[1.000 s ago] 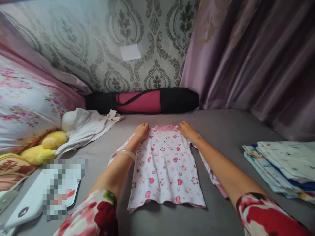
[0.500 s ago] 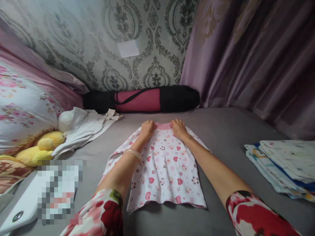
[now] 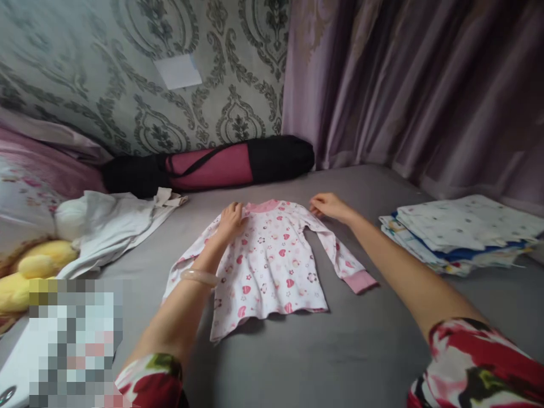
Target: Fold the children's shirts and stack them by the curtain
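Note:
A small white long-sleeved shirt (image 3: 267,266) lies spread on the grey bedsheet, printed with pink hearts and flowers. It has a pink collar and a pink cuff at the end of the right-hand sleeve. My left hand (image 3: 232,221) rests at the shoulder left of the collar, its fingers curled onto the fabric. By the opposite shoulder, my right hand (image 3: 330,206) has its fingers curled in, tips close to the top of the sleeve; whether they pinch cloth is hidden. My left forearm covers part of the other sleeve.
A stack of folded clothes (image 3: 463,232) lies to the right. Against the wall is a long black and pink bag (image 3: 216,165). On the left are a pale garment (image 3: 114,224), a yellow plush toy (image 3: 38,269) and a blurred-out white item (image 3: 21,354).
My right hand has left the collar and moved right, past the shoulder. The right-hand sleeve now shows stretched outward. My left hand stays at its shoulder, and the view has turned right.

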`<state>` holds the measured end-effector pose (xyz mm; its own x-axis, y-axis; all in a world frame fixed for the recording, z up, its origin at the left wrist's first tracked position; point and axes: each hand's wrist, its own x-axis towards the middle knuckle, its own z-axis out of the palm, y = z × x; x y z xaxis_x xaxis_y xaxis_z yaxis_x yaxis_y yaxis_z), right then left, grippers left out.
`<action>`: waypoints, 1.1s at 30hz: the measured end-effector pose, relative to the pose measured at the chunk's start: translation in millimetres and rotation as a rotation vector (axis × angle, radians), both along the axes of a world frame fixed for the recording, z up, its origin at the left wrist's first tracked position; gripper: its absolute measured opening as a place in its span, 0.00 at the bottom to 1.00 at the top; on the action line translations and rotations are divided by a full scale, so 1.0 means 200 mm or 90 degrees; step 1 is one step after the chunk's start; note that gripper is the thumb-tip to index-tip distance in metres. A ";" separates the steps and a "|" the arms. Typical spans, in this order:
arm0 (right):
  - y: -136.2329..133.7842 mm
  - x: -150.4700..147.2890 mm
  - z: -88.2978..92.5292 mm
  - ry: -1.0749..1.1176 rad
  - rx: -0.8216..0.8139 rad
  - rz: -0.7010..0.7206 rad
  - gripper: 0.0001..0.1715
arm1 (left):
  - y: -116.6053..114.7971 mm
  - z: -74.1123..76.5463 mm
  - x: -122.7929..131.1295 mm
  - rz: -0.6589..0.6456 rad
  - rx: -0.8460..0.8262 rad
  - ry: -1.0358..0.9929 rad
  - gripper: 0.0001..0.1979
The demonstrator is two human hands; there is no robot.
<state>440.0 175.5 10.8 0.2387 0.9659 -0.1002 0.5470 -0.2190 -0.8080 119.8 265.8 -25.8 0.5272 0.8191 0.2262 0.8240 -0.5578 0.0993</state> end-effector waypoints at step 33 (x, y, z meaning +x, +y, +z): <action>-0.46 0.61 0.32 -0.080 -0.023 0.058 0.17 | -0.48 -0.03 0.85 0.098 -0.076 -0.155 0.15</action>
